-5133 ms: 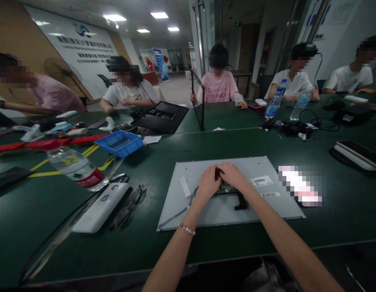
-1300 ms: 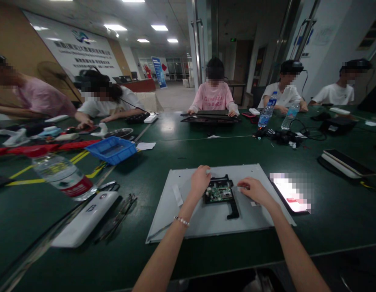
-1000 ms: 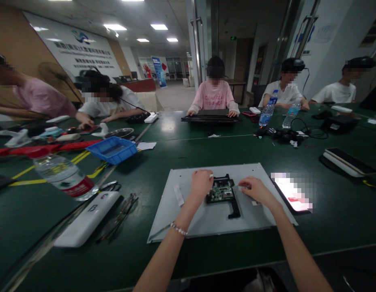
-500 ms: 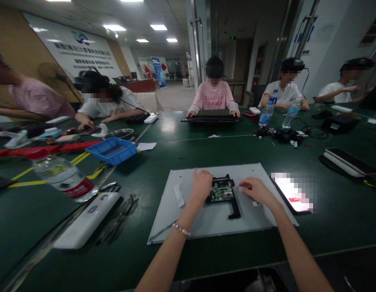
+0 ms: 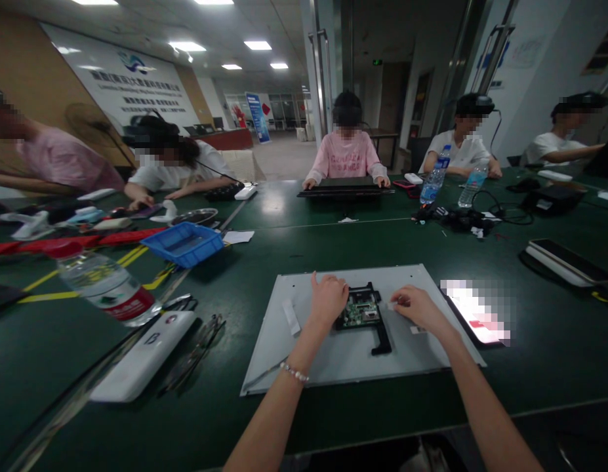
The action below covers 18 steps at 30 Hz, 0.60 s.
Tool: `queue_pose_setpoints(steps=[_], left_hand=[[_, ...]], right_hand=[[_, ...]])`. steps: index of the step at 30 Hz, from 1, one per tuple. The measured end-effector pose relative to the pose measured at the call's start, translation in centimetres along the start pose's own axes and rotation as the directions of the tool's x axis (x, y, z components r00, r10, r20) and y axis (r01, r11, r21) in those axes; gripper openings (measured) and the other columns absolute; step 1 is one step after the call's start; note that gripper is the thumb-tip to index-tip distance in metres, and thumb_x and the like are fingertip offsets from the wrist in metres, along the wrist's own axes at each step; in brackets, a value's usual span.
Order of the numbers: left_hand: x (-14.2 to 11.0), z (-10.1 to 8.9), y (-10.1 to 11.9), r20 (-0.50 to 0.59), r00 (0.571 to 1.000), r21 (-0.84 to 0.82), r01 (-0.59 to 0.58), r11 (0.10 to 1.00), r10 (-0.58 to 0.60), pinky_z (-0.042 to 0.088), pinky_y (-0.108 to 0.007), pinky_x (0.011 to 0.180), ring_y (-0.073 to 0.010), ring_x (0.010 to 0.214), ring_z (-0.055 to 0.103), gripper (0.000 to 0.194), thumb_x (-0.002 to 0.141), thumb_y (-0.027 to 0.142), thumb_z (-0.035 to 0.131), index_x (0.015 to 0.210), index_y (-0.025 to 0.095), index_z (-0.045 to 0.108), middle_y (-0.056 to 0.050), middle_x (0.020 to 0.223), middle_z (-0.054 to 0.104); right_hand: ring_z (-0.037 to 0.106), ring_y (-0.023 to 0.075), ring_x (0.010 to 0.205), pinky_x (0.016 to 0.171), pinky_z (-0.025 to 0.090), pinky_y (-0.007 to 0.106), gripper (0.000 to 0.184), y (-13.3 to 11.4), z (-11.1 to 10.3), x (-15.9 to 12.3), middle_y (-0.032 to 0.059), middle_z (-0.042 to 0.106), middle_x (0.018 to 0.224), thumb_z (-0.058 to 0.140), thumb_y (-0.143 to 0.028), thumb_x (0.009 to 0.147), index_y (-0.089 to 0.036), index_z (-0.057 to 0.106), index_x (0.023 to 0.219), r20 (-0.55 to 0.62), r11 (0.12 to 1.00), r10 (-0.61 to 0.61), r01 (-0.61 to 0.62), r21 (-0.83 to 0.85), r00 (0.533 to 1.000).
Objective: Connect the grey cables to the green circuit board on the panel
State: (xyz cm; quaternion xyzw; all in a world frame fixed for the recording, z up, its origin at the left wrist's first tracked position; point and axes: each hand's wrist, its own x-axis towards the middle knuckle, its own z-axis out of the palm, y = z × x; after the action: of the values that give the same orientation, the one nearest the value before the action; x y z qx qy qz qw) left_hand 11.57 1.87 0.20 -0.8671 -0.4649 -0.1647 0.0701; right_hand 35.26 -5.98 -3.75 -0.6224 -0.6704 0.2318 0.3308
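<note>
A grey-white metal panel [image 5: 313, 357] lies flat on the green table before me. On it sits a black plastic frame [image 5: 382, 337] around a green circuit board [image 5: 360, 313]. My left hand [image 5: 328, 298] is closed at the frame's left side, its fingers curled on the edge; the fingertips are partly hidden. Just right of the frame, my right hand [image 5: 412, 305] hovers over the panel in a pinch. Something small and pale shows at those fingertips, too small to name. Left of my left hand lies a white strip [image 5: 290, 317] on the panel.
A lit phone [image 5: 475, 311] is right of the panel. To the left are a white power bank [image 5: 143, 360], glasses [image 5: 198, 347], a water bottle [image 5: 107, 285] and a blue tray [image 5: 185, 246]. Several people sit around the table; one opposite holds a dark flat panel [image 5: 345, 188].
My right hand's fingers have drawn slightly closer together, and the pale bit at their tips shows a little more. My left hand stays at the frame. The view has shifted slightly.
</note>
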Motion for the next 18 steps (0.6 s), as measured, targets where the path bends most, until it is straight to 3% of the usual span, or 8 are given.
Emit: queue_pose_setpoints(steps=[4, 8, 13, 18], left_hand=[[0.1, -0.2, 0.0, -0.017, 0.999, -0.046, 0.032, 0.998, -0.032, 0.014, -0.055, 0.105, -0.0228, 0.098, 0.056, 0.024, 0.09, 0.019, 0.04, 0.085, 0.018, 0.064, -0.007, 0.086, 0.066], [0.3, -0.6, -0.3, -0.031, 0.996, -0.15, 0.08, 0.985, -0.085, 0.017, -0.05, 0.107, -0.0223, 0.107, 0.053, 0.025, 0.089, 0.017, 0.042, 0.102, 0.021, 0.063, -0.006, 0.104, 0.066], [1.8, 0.0, -1.1, 0.139, 0.982, -0.255, 0.163, 0.953, -0.131, 0.035, -0.036, 0.098, -0.0213, 0.105, 0.055, 0.026, 0.086, 0.018, 0.047, 0.104, 0.019, 0.064, -0.007, 0.108, 0.065], [4.0, 1.5, -1.7, 0.262, 0.959, -0.266, 0.184, 0.946, -0.113, 0.045, -0.024, 0.077, -0.0184, 0.087, 0.062, 0.022, 0.074, 0.016, 0.06, 0.094, 0.015, 0.068, -0.007, 0.093, 0.068]], right_hand=[[0.061, 0.0162, 0.075, 0.07, 0.047, 0.027, 0.013, 0.0, 0.1, 0.1, 0.0035, 0.066, 0.081, 0.057, -0.02, 0.074, -0.018, 0.066, 0.083, 0.022, 0.996, 0.042, -0.043, 0.081, 0.999], [0.063, 0.0168, 0.074, 0.069, 0.048, 0.028, 0.016, -0.4, -0.2, 0.0, 0.0034, 0.068, 0.079, 0.056, -0.023, 0.075, -0.018, 0.066, 0.087, 0.004, 0.988, 0.067, -0.067, 0.139, 0.998], [0.064, 0.0174, 0.075, 0.069, 0.048, 0.028, 0.017, -0.8, -0.3, -0.1, 0.0041, 0.069, 0.079, 0.056, -0.022, 0.076, -0.019, 0.068, 0.087, -0.01, 0.992, 0.059, -0.057, 0.109, 0.998], [0.064, 0.0181, 0.078, 0.074, 0.048, 0.029, 0.017, -0.7, -0.1, -0.2, 0.0041, 0.07, 0.082, 0.056, -0.022, 0.075, -0.019, 0.069, 0.086, 0.002, 0.998, 0.036, -0.036, 0.058, 0.999]])
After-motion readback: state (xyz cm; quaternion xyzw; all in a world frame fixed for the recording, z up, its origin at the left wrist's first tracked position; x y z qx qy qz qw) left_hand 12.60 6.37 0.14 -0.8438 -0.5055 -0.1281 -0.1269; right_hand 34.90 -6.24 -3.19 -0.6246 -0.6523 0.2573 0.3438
